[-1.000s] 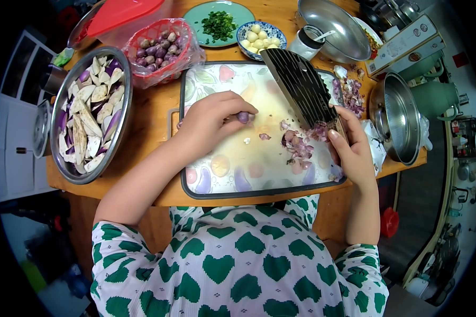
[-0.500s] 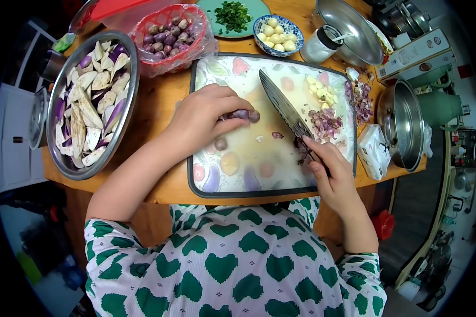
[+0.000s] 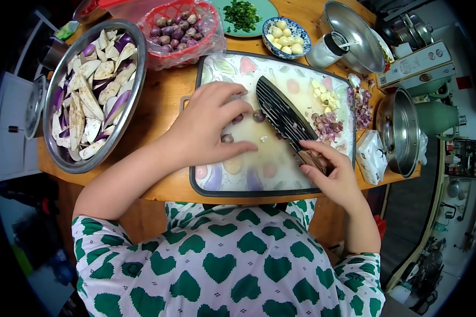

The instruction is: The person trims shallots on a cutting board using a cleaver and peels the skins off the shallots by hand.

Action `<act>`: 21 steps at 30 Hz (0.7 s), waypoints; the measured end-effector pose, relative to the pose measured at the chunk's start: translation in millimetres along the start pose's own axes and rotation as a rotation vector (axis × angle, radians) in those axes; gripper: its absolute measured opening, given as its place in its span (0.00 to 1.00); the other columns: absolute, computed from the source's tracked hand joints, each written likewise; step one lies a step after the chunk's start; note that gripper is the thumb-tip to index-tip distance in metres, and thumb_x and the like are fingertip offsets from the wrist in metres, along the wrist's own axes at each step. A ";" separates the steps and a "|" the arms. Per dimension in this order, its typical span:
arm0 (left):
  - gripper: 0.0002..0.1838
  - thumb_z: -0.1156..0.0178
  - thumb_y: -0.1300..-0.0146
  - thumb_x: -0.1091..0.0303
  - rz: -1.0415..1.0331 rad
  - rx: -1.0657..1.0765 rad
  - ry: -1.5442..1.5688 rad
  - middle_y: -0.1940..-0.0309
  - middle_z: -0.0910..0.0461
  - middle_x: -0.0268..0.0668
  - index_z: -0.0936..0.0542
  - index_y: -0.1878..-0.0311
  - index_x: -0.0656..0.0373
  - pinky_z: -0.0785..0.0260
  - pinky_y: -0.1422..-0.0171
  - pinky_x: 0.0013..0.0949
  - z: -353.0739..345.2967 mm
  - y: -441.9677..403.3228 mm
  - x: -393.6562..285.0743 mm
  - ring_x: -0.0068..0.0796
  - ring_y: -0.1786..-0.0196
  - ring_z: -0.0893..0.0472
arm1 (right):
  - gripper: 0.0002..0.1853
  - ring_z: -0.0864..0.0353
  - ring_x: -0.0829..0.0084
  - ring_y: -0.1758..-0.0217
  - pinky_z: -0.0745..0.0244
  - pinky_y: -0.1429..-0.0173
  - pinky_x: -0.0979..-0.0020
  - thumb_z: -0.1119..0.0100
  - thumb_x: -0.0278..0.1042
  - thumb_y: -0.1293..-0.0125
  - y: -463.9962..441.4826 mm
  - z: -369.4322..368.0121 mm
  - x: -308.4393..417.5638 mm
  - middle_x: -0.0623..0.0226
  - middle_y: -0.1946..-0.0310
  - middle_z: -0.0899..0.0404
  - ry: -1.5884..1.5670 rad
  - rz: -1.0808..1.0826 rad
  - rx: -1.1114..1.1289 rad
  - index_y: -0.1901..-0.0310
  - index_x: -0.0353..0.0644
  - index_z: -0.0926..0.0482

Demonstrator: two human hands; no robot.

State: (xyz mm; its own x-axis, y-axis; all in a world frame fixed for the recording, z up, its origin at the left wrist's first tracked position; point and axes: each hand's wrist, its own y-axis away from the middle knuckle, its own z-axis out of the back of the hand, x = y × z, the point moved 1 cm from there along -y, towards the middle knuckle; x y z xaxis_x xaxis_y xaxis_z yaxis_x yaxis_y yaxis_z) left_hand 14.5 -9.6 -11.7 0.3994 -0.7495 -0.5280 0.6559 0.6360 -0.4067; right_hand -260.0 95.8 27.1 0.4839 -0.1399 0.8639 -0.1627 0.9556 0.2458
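Note:
My left hand (image 3: 209, 124) is over the left side of the cutting board (image 3: 225, 182), its fingers spread and holding nothing. Close to its fingertips are small purple shallots: one (image 3: 258, 115) by the knife blade, another (image 3: 238, 118) partly under the fingers, and a paler one (image 3: 227, 138) between thumb and fingers. My right hand (image 3: 333, 169) grips the wooden handle of a kitchen knife (image 3: 286, 112), its dark ridged blade tilted, pointing up and left. Beyond the blade lie chopped shallots (image 3: 327, 127) and cut garlic (image 3: 326, 95).
To the left stands a metal basin of eggplant pieces (image 3: 92, 100). Behind the board are a red basket of shallots (image 3: 175, 34), a green plate of chopped greens (image 3: 241, 15), a bowl of peeled garlic (image 3: 286, 38) and a jar (image 3: 325, 50). A steel pan (image 3: 398, 132) sits right.
My left hand has let go of the shallots and spread its fingers. The knife's flat side has turned more toward the camera, and my right hand has shifted slightly.

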 end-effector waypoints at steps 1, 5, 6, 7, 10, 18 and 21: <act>0.25 0.25 0.51 0.55 -0.011 0.028 0.004 0.42 0.28 0.44 0.21 0.51 0.53 0.38 0.35 0.48 -2.3 2.7 0.3 0.50 0.41 0.28 | 0.25 0.19 0.74 0.57 0.24 0.52 0.75 0.37 0.22 0.34 0.4 2.0 0.3 0.65 0.59 0.18 -0.128 -0.133 0.052 0.36 0.42 0.25; 0.20 0.27 0.46 0.61 -0.033 0.066 -0.023 0.47 0.27 0.42 0.22 0.53 0.54 0.37 0.36 0.46 -8.3 12.6 5.5 0.47 0.42 0.27 | 0.23 0.14 0.64 0.55 0.22 0.48 0.71 0.41 0.29 0.29 -0.1 -0.7 12.1 0.55 0.54 0.16 0.335 -0.027 0.058 0.34 0.44 0.27; 0.18 0.29 0.45 0.62 -0.021 0.065 -0.028 0.47 0.27 0.41 0.22 0.54 0.54 0.37 0.36 0.46 -9.7 13.9 7.9 0.46 0.42 0.27 | 0.22 0.13 0.59 0.53 0.21 0.47 0.68 0.43 0.31 0.28 0.4 -3.5 6.8 0.52 0.52 0.16 0.379 0.091 0.002 0.34 0.45 0.26; 0.16 0.30 0.44 0.64 -0.008 0.062 -0.033 0.47 0.27 0.41 0.23 0.55 0.54 0.37 0.37 0.45 -10.0 15.0 9.7 0.45 0.42 0.27 | 0.22 0.13 0.58 0.53 0.21 0.47 0.67 0.42 0.30 0.29 0.8 -5.0 4.7 0.51 0.52 0.16 0.382 0.114 -0.021 0.34 0.45 0.25; 0.12 0.33 0.42 0.69 0.021 0.024 -0.034 0.49 0.27 0.40 0.23 0.57 0.56 0.36 0.40 0.45 -9.1 16.1 11.3 0.43 0.43 0.27 | 0.23 0.13 0.56 0.61 0.20 0.54 0.66 0.40 0.27 0.33 0.9 -9.8 -2.4 0.53 0.59 0.16 0.422 0.267 -0.127 0.36 0.48 0.23; 0.07 0.36 0.41 0.73 0.140 -0.083 0.026 0.53 0.26 0.39 0.25 0.63 0.57 0.38 0.40 0.43 -11.3 23.5 12.9 0.42 0.46 0.27 | 0.24 0.21 0.64 0.75 0.24 0.68 0.67 0.36 0.29 0.36 -0.6 -18.0 -14.5 0.63 0.73 0.21 0.592 0.429 -0.156 0.37 0.49 0.21; 0.07 0.36 0.41 0.73 0.144 -0.099 0.042 0.54 0.26 0.39 0.25 0.64 0.57 0.38 0.41 0.43 -11.5 24.8 12.9 0.42 0.47 0.27 | 0.24 0.20 0.65 0.74 0.24 0.67 0.70 0.37 0.26 0.37 8.1 -12.4 -5.3 0.61 0.72 0.19 0.508 0.517 -0.283 0.38 0.45 0.21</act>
State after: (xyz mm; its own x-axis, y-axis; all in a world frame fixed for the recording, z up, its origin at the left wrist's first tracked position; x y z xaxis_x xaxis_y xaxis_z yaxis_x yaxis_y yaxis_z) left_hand 28.6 -1.4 -37.2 0.4561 -0.6422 -0.6161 0.5264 0.7529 -0.3950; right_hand -253.3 107.5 19.1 0.7518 0.4126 0.5143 -0.2823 0.9063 -0.3145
